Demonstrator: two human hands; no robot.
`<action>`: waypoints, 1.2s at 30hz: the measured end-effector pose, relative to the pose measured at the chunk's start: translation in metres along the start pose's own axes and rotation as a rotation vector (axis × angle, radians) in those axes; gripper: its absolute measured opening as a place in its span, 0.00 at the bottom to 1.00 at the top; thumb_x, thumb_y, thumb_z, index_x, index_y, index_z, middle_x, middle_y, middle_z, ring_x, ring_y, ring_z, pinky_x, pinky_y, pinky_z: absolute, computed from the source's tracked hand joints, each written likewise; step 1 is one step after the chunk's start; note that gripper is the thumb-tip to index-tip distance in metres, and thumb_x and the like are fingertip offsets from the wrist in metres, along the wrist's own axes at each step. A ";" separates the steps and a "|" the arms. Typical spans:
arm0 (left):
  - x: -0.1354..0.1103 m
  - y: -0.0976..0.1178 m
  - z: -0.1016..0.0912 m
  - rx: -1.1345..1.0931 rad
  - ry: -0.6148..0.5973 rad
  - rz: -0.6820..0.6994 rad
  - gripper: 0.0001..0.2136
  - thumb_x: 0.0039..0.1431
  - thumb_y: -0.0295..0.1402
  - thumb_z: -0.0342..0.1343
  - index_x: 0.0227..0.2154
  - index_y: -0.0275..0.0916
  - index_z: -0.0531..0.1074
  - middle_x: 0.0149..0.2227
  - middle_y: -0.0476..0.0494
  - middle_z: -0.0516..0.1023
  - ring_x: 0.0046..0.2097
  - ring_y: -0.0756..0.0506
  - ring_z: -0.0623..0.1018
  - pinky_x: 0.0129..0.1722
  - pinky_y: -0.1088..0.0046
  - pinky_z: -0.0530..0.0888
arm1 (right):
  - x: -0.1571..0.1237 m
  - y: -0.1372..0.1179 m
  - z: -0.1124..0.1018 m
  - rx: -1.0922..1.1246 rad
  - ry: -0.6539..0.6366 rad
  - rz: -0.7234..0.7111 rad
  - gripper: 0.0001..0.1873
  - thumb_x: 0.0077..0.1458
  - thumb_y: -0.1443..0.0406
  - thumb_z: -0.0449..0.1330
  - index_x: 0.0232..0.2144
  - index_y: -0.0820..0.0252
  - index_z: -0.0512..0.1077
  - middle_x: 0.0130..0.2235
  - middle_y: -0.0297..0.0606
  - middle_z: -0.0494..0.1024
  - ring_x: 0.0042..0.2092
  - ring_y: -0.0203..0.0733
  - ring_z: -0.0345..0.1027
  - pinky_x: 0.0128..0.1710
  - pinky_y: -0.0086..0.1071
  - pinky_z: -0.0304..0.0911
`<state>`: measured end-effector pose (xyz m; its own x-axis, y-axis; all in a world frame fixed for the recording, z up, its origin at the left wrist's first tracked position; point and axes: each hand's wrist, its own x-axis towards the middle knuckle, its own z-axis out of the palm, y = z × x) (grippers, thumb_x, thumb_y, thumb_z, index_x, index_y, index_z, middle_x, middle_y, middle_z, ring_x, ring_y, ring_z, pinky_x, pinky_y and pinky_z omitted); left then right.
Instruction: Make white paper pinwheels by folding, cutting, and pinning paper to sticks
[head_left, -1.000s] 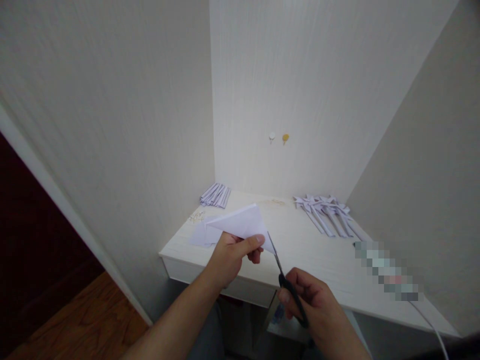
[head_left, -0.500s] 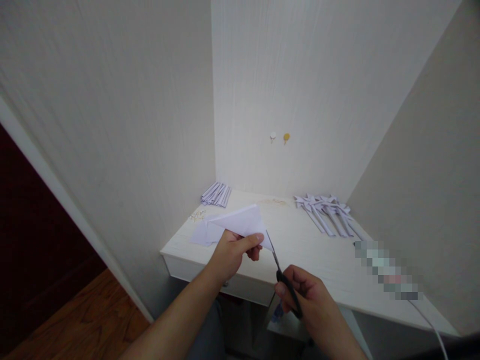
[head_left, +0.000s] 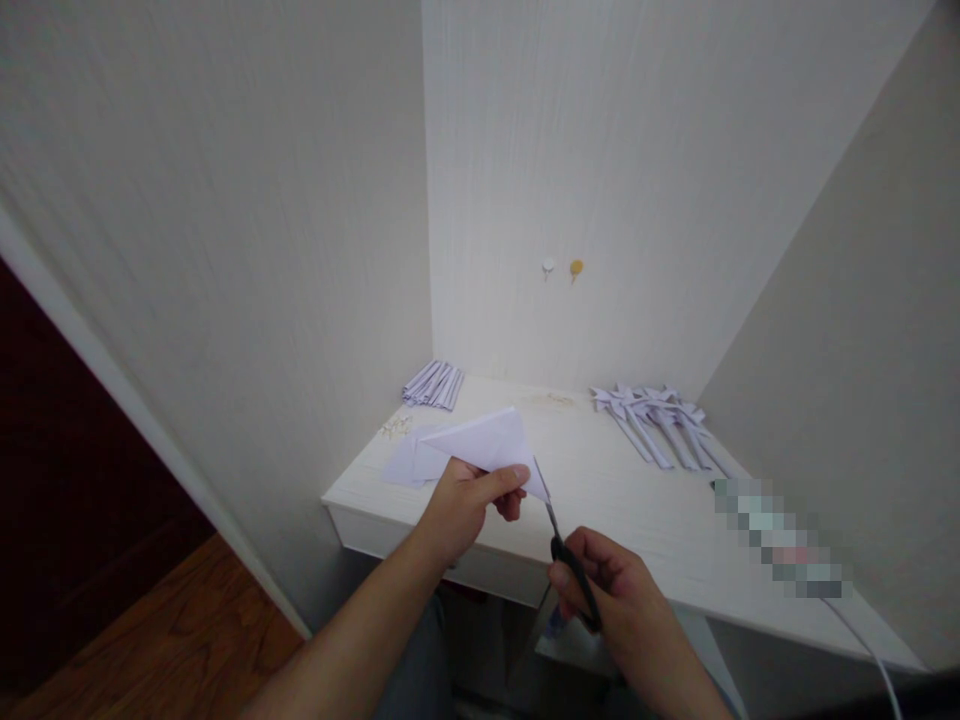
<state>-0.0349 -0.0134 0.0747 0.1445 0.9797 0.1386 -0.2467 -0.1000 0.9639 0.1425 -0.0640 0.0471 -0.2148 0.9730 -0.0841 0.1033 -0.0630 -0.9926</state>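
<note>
My left hand point(head_left: 480, 500) pinches a folded white sheet of paper point(head_left: 487, 438) between thumb and fingers, above the front of the desk. In my right hand point(head_left: 600, 580) are black-handled scissors point(head_left: 576, 575), with the fingers through the handles. The scissor blades point up and away along the right edge of the folded paper; whether they are cutting into it I cannot tell. Below and left of the held paper, more white paper point(head_left: 401, 462) lies on the desk.
Rolled paper sticks point(head_left: 433, 385) are bundled at the back left, near small loose pieces point(head_left: 396, 427). Several paper pinwheels point(head_left: 652, 420) lie at the back right of the white desk point(head_left: 637, 530). A blurred-out object with a white cable point(head_left: 862, 640) sits at right.
The view has shifted very slightly. Both hands, the paper and the scissors stay in nearly the same place, with the blades still at the paper's right edge.
</note>
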 end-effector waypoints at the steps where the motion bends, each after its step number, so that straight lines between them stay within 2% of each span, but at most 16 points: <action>1: 0.000 0.000 0.000 -0.005 -0.004 -0.001 0.15 0.48 0.39 0.65 0.16 0.35 0.72 0.17 0.48 0.71 0.22 0.51 0.70 0.26 0.74 0.67 | 0.000 0.000 0.000 -0.001 0.000 -0.003 0.33 0.38 0.37 0.69 0.21 0.57 0.65 0.18 0.28 0.68 0.22 0.32 0.54 0.24 0.29 0.50; 14: -0.004 0.005 0.003 -0.041 -0.015 -0.015 0.15 0.48 0.39 0.66 0.16 0.35 0.71 0.17 0.48 0.70 0.21 0.52 0.69 0.25 0.75 0.67 | -0.001 -0.001 0.003 -0.001 0.003 0.010 0.35 0.36 0.35 0.69 0.20 0.57 0.63 0.17 0.28 0.66 0.21 0.31 0.52 0.24 0.29 0.47; 20: -0.003 0.002 0.003 -0.053 -0.020 -0.024 0.14 0.47 0.39 0.65 0.16 0.35 0.72 0.16 0.49 0.70 0.20 0.52 0.68 0.24 0.74 0.66 | -0.003 -0.006 0.003 -0.026 0.014 -0.007 0.32 0.40 0.38 0.69 0.20 0.56 0.63 0.18 0.28 0.66 0.22 0.32 0.52 0.24 0.30 0.48; 24: -0.005 0.005 0.003 0.022 -0.010 -0.014 0.16 0.48 0.40 0.65 0.15 0.36 0.71 0.16 0.48 0.70 0.21 0.51 0.69 0.25 0.73 0.66 | -0.003 -0.005 0.003 -0.027 0.024 -0.010 0.31 0.41 0.40 0.69 0.20 0.56 0.63 0.17 0.29 0.66 0.22 0.32 0.52 0.25 0.29 0.49; 30: -0.006 0.003 -0.002 0.108 0.114 0.059 0.18 0.51 0.42 0.64 0.14 0.36 0.71 0.18 0.46 0.73 0.24 0.50 0.71 0.28 0.73 0.67 | -0.002 -0.001 0.002 -0.003 0.018 -0.026 0.30 0.40 0.41 0.71 0.19 0.56 0.63 0.17 0.28 0.66 0.22 0.32 0.55 0.24 0.29 0.52; 36: -0.004 -0.004 -0.001 0.011 0.127 0.085 0.13 0.53 0.39 0.64 0.21 0.36 0.73 0.18 0.49 0.72 0.23 0.50 0.70 0.25 0.73 0.68 | -0.003 -0.004 0.001 0.015 0.006 -0.009 0.30 0.40 0.41 0.71 0.20 0.57 0.64 0.18 0.29 0.68 0.22 0.32 0.56 0.24 0.28 0.53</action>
<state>-0.0356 -0.0170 0.0702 0.0012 0.9816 0.1911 -0.2420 -0.1851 0.9525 0.1415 -0.0674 0.0511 -0.2094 0.9750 -0.0743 0.0865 -0.0572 -0.9946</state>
